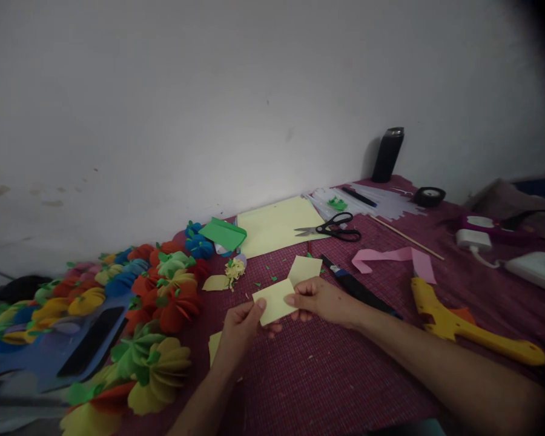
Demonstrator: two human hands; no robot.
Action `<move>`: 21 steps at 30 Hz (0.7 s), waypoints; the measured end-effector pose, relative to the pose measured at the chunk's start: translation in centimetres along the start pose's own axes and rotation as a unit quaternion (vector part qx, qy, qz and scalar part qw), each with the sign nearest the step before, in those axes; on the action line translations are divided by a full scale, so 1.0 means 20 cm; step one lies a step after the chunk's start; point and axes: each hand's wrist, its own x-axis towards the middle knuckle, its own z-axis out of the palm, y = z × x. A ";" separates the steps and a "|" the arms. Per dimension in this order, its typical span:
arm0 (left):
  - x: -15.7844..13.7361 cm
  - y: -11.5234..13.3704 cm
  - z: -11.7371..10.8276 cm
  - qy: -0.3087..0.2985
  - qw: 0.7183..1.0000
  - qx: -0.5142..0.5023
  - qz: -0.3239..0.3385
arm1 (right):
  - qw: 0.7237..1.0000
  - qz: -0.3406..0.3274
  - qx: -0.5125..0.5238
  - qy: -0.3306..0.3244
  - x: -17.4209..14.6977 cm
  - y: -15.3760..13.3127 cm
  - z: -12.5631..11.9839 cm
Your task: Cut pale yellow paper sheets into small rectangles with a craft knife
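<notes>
Yellow paper: The small pale paper was in my hands, on the near side of the black-handled scissors and left of them.
Left hand: My left hand gripped the paper's left edge, thumb on top, fingers curled beneath.
Right hand: My right hand pinched its right edge between thumb and fingers.
Second piece: Another yellow piece showed behind my right fingers, nearer me than the scissors.
Large sheet: A pale yellow sheet lay partly under the scissors.
Left of the scissors: Ridged, many-coloured shapes crowded together.
Right of the scissors: A pink strip and, nearer me, a yellow glue gun lay on the purple surface.
</notes>
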 end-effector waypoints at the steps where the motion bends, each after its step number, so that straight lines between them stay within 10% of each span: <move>1: 0.00 0.00 0.00 0.001 1.000 0.002 0.000 | 1.000 0.002 0.000 -0.001 0.00 0.00 0.00; 21: 0.01 -0.05 -0.02 -0.015 0.999 0.034 -0.031 | 0.982 -0.043 -0.179 -0.047 -0.03 0.03 0.02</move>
